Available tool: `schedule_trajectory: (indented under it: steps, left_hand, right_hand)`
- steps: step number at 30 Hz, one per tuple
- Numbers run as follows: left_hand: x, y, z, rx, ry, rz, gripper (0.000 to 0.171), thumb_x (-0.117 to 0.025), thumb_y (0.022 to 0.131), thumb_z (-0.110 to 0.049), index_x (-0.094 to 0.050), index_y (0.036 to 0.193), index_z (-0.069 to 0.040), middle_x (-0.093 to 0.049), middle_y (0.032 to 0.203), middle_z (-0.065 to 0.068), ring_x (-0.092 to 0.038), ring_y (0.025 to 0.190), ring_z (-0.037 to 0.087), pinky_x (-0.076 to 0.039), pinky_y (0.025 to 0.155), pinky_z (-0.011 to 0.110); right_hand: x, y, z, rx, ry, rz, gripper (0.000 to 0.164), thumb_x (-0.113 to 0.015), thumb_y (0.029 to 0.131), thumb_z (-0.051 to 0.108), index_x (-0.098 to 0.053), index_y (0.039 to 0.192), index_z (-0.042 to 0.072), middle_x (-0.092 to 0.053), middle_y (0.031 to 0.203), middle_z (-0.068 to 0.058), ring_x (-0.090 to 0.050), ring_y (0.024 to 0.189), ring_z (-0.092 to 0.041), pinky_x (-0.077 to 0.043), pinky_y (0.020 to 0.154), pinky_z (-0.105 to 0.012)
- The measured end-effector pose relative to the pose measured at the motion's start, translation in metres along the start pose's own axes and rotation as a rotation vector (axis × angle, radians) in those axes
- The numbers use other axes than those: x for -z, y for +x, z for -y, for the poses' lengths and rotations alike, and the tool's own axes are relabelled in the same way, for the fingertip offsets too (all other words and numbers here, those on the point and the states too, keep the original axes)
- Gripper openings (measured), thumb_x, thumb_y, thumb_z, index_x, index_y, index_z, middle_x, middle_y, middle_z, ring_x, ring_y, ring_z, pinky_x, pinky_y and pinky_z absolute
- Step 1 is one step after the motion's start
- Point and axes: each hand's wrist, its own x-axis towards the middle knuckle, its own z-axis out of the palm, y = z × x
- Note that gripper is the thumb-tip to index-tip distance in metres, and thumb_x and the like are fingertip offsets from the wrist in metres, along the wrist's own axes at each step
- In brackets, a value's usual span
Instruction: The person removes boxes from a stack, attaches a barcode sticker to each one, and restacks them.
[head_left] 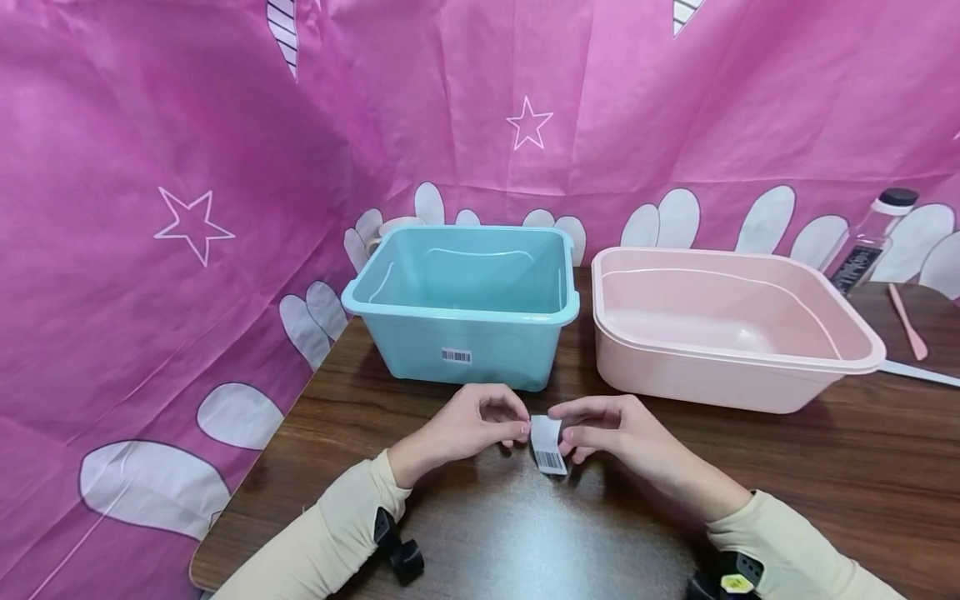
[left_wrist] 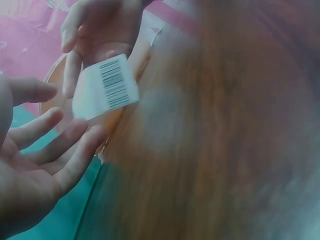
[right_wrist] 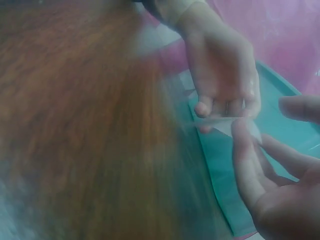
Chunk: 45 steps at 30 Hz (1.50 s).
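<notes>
A small white label with a black barcode is held off the table between both hands. In the head view, the thumb and forefinger of my left hand pinch at its left edge. My right hand has its fingertips at the opposite edge, the forefinger raised over it. The left wrist view shows the label with its barcode facing the camera, in front of the right fingers. In the blurred right wrist view, the label appears nearly edge-on, and fingers hide part of it.
Just beyond the hands stands a teal bin with a barcode sticker. To its right is a pink basin. A clear bottle, a pink utensil and a white strip are farther right. Pink patterned cloth hangs behind the wooden table.
</notes>
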Motion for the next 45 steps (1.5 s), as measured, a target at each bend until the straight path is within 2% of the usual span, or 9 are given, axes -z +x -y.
schedule_trajectory:
  steps: [6, 13, 20, 27, 30, 32, 36, 40, 45]
  left_hand:
    - [-0.003, 0.001, 0.001, -0.033, 0.016, -0.09, 0.013, -0.069, 0.09, 0.0, -0.068, 0.101, 0.007, -0.069, 0.095, 0.019, -0.064, 0.077, 0.009, -0.059, 0.07, 0.026]
    - [-0.004, 0.001, 0.002, -0.053, -0.023, -0.048, 0.017, -0.069, 0.089, 0.003, -0.067, 0.105, 0.009, -0.069, 0.099, 0.024, -0.064, 0.081, 0.006, -0.057, 0.069, 0.02]
    - [-0.004, -0.001, 0.001, -0.048, -0.026, -0.047, 0.019, -0.068, 0.09, 0.002, -0.069, 0.107, 0.011, -0.07, 0.103, 0.026, -0.063, 0.077, 0.003, -0.056, 0.072, 0.017]
    - [-0.002, -0.002, 0.002, -0.055, -0.045, -0.057, 0.024, -0.067, 0.09, 0.002, -0.069, 0.112, 0.012, -0.071, 0.108, 0.027, -0.063, 0.074, 0.004, -0.059, 0.07, 0.024]
    - [-0.002, -0.002, 0.0, -0.044, -0.05, -0.066, 0.026, -0.067, 0.09, 0.001, -0.069, 0.114, 0.01, -0.071, 0.111, 0.026, -0.063, 0.075, 0.005, -0.059, 0.069, 0.025]
    - [-0.002, -0.003, -0.001, -0.038, -0.059, -0.068, 0.027, -0.068, 0.09, 0.0, -0.07, 0.116, 0.008, -0.071, 0.111, 0.025, -0.063, 0.075, 0.006, -0.059, 0.07, 0.026]
    - [-0.002, -0.003, -0.002, -0.044, -0.078, -0.062, 0.03, -0.068, 0.09, 0.0, -0.069, 0.119, 0.008, -0.071, 0.111, 0.024, -0.063, 0.077, 0.005, -0.059, 0.071, 0.026]
    - [-0.002, -0.003, -0.001, -0.065, -0.099, -0.05, 0.032, -0.068, 0.09, 0.001, -0.067, 0.121, 0.009, -0.07, 0.111, 0.027, -0.064, 0.078, 0.004, -0.058, 0.07, 0.024]
    - [-0.003, -0.002, 0.001, -0.075, -0.111, -0.039, 0.033, -0.068, 0.09, 0.001, -0.066, 0.122, 0.009, -0.069, 0.112, 0.028, -0.064, 0.08, 0.003, -0.057, 0.069, 0.021]
  right_hand:
    - [0.0, 0.001, 0.001, 0.01, 0.011, -0.059, 0.039, -0.067, 0.094, 0.008, -0.06, 0.125, -0.014, -0.076, 0.093, -0.01, -0.073, 0.082, -0.016, -0.062, 0.074, -0.033]
    - [0.0, -0.001, 0.005, 0.016, 0.026, -0.099, 0.037, -0.067, 0.094, 0.006, -0.061, 0.125, -0.013, -0.076, 0.093, -0.01, -0.073, 0.082, -0.02, -0.062, 0.073, -0.034]
    - [0.0, -0.001, 0.004, 0.041, 0.002, -0.131, 0.037, -0.069, 0.092, 0.005, -0.063, 0.124, -0.012, -0.076, 0.09, -0.005, -0.073, 0.081, -0.021, -0.061, 0.072, -0.033]
    - [-0.001, 0.0, 0.001, 0.142, -0.009, -0.162, 0.038, -0.065, 0.094, 0.002, -0.057, 0.128, -0.012, -0.072, 0.109, -0.006, -0.071, 0.082, -0.015, -0.061, 0.068, -0.032]
    - [-0.002, 0.001, -0.002, 0.189, -0.009, -0.157, 0.036, -0.064, 0.094, -0.001, -0.057, 0.127, -0.011, -0.071, 0.111, -0.004, -0.071, 0.081, -0.014, -0.06, 0.065, -0.031]
    - [-0.003, 0.001, -0.004, 0.205, -0.015, -0.145, 0.035, -0.065, 0.093, -0.003, -0.057, 0.126, -0.012, -0.072, 0.109, -0.001, -0.071, 0.079, -0.013, -0.06, 0.063, -0.03]
    - [-0.006, 0.001, -0.005, 0.184, -0.062, -0.146, 0.036, -0.071, 0.088, -0.003, -0.062, 0.122, -0.01, -0.073, 0.096, 0.004, -0.069, 0.075, -0.01, -0.059, 0.061, -0.028]
    - [-0.008, -0.001, -0.005, 0.15, -0.119, -0.18, 0.039, -0.078, 0.083, 0.0, -0.066, 0.119, -0.006, -0.071, 0.084, 0.002, -0.066, 0.072, -0.008, -0.055, 0.061, -0.023]
    - [-0.008, -0.001, -0.004, 0.133, -0.153, -0.211, 0.041, -0.082, 0.078, 0.002, -0.068, 0.117, -0.004, -0.067, 0.079, 0.001, -0.06, 0.069, -0.007, -0.051, 0.06, -0.02]
